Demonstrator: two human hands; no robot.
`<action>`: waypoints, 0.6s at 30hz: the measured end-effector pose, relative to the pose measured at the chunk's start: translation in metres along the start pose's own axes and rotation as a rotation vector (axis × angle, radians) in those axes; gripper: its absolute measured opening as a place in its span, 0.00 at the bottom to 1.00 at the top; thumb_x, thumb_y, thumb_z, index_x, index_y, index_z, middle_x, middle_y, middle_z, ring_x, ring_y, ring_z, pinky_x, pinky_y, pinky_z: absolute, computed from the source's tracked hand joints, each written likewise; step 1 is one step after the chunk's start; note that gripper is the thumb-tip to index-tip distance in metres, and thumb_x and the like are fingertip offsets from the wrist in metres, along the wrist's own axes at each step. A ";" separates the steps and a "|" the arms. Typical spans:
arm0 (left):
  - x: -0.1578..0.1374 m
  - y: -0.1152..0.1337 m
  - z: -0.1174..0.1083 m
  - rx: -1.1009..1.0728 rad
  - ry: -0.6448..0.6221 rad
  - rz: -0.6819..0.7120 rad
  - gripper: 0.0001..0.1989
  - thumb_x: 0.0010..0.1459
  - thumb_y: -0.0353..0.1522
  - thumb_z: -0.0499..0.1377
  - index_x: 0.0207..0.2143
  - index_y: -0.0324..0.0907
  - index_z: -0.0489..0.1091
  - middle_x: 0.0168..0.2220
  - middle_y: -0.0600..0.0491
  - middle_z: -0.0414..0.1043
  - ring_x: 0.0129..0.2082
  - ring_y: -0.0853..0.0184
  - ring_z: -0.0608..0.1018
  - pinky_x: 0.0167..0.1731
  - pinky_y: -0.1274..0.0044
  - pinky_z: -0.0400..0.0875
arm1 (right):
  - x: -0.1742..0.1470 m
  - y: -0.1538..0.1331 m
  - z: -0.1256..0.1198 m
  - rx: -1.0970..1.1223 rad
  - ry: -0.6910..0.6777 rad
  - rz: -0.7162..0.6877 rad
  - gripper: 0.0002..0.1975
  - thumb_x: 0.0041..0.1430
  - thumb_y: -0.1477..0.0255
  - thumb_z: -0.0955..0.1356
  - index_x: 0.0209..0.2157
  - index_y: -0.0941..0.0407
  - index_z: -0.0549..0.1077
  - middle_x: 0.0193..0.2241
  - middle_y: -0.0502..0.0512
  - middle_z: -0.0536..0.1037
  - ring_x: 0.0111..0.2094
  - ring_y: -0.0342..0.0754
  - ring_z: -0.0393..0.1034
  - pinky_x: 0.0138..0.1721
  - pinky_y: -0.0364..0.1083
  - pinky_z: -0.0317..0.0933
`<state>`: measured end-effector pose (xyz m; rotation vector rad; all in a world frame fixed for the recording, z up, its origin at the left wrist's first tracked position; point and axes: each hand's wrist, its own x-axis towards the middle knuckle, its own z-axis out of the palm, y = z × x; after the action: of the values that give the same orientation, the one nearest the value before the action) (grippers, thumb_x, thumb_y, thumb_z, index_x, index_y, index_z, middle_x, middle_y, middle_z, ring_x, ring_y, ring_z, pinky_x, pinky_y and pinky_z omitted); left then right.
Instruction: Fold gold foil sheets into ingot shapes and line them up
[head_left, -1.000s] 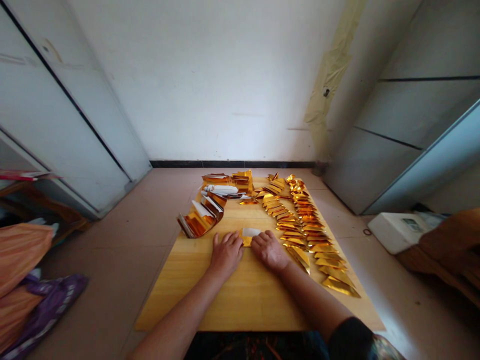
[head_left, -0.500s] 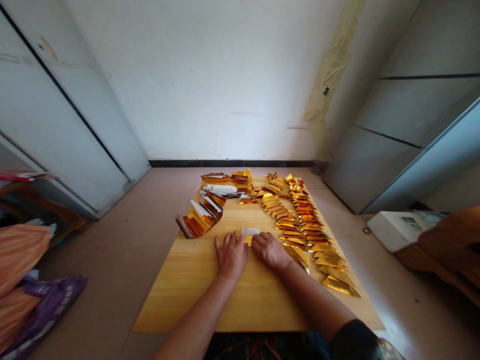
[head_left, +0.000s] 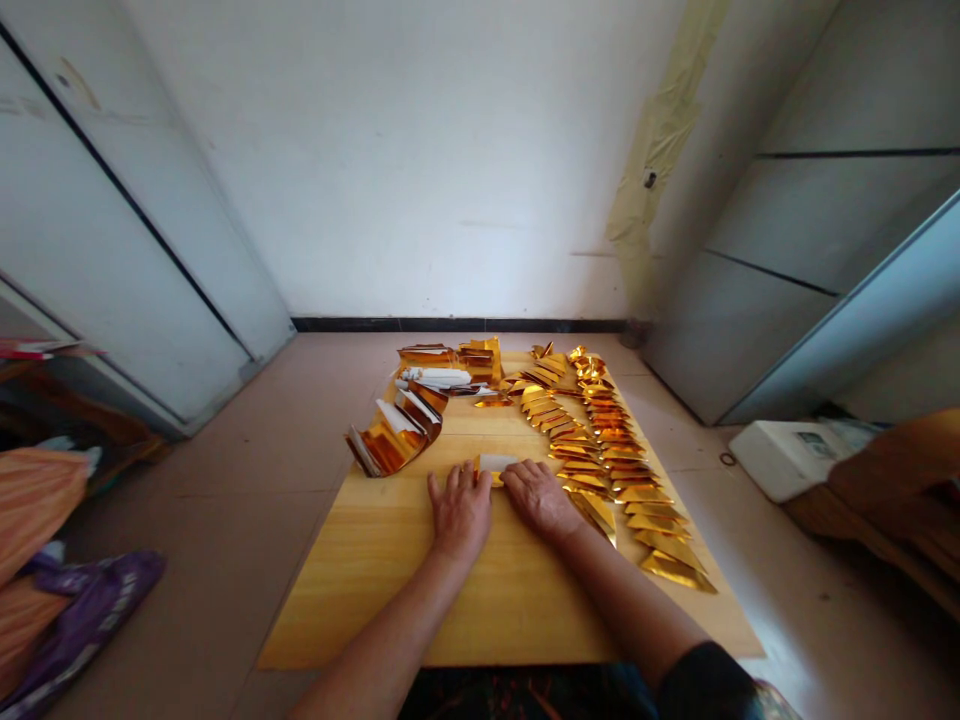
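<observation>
A small sheet of gold foil paper (head_left: 496,463) lies on the wooden board, with its white back showing on top and a gold strip along the near edge. My left hand (head_left: 460,512) holds its left end, the thumb and index finger at the near corner and the other fingers spread on the wood. At the right end, my right hand (head_left: 541,497) grips the paper with bent fingers. My fingers cover both ends of the sheet. Folded gold foil pieces (head_left: 585,465) sit just beyond my right hand.
A long row of folded gold pieces (head_left: 622,440) runs down the right side of the wooden board (head_left: 360,590). Curved stacks of gold sheets (head_left: 397,440) and a white bundle (head_left: 439,377) are at the far left. A white box (head_left: 780,458) stands to the right.
Both hands stay at the paper with almost no movement. The gold strip at its near edge looks slightly narrower. The whole view has shifted a little.
</observation>
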<state>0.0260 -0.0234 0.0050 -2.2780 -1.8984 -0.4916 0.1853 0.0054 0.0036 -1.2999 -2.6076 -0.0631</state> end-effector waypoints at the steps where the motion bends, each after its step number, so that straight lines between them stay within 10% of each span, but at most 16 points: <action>1: 0.000 -0.001 0.000 0.003 -0.006 0.002 0.13 0.60 0.29 0.49 0.42 0.45 0.71 0.52 0.44 0.70 0.52 0.54 0.69 0.54 0.48 0.51 | -0.001 0.001 0.001 0.028 0.015 0.015 0.10 0.66 0.73 0.60 0.41 0.54 0.71 0.39 0.55 0.74 0.40 0.49 0.62 0.41 0.46 0.52; 18: -0.007 -0.029 -0.009 -0.037 -0.163 0.154 0.15 0.60 0.29 0.51 0.48 0.49 0.67 0.59 0.45 0.61 0.59 0.53 0.62 0.55 0.43 0.43 | 0.008 0.023 0.003 0.353 0.077 0.115 0.05 0.56 0.75 0.68 0.33 0.55 0.77 0.36 0.53 0.75 0.38 0.45 0.66 0.41 0.42 0.57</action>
<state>-0.0042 -0.0266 0.0081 -2.5347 -1.7755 -0.3327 0.1986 0.0264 0.0007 -1.2835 -2.3376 0.3431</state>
